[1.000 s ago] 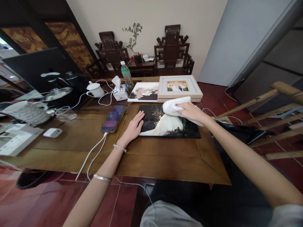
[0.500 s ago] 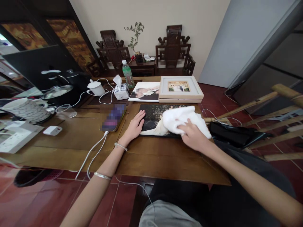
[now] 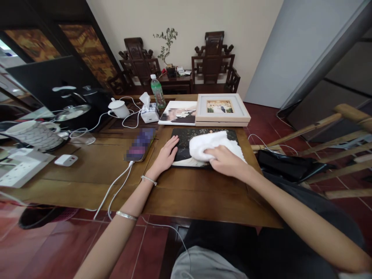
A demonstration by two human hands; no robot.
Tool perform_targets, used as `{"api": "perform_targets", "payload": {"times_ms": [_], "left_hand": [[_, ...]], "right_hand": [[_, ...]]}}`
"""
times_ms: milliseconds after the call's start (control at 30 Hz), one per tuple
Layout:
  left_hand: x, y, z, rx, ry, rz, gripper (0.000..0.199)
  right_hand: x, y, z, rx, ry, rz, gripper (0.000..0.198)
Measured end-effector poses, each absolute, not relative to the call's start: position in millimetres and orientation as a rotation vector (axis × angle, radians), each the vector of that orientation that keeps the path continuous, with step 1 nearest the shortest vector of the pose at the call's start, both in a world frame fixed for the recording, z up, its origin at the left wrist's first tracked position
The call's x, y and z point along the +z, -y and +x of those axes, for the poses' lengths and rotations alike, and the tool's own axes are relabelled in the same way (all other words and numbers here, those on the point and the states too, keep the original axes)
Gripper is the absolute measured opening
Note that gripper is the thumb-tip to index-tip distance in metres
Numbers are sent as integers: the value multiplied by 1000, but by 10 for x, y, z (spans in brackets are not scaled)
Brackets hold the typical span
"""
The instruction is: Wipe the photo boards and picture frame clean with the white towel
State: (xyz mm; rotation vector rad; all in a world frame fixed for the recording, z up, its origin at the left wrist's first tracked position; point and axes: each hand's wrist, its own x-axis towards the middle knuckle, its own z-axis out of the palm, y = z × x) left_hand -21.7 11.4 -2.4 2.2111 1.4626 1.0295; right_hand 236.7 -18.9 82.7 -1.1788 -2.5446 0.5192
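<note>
A dark photo panel (image 3: 183, 141) lies flat on the wooden table (image 3: 186, 193) in front of me. My left hand (image 3: 166, 155) rests on its left edge, fingers stretched out, with nothing held. Bunched under my right hand (image 3: 228, 161) is a white towel (image 3: 207, 143), gripped by the fingers and pressed onto the panel's middle and right. The towel covers much of the picture; part of a pale dress shape shows at the lower left of it.
Behind the panel lie a white photo board (image 3: 177, 116) and a framed photo (image 3: 222, 106). To the left are a phone (image 3: 141, 143) on a cable, a tissue box (image 3: 149, 112), a green bottle (image 3: 157, 91), a lidded cup (image 3: 118, 107) and a power strip (image 3: 20, 168).
My right hand has slid the towel leftward across the panel, uncovering some of its right end. My left hand stays in place on the left edge.
</note>
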Motion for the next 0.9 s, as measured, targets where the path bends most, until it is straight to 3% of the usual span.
{"api": "perform_targets", "payload": {"times_ms": [233,400,767,900], "left_hand": [[-37,-124,-233,1020,-1449,2206,45],[-51,-131,-241,1039,-1444,2202,44],[-51,-127,-223,1043,-1452,2213,44],[-32,-115,-213,1051,-1464,2199,45]], "right_hand": [[929,-722,2141,461,2476,-1241,39],[932,-890,2035,426,2444,-1240,32],[769,400,2069,474,2552,-1229,40],[795,847,2125,595,2657,-1087,34]]}}
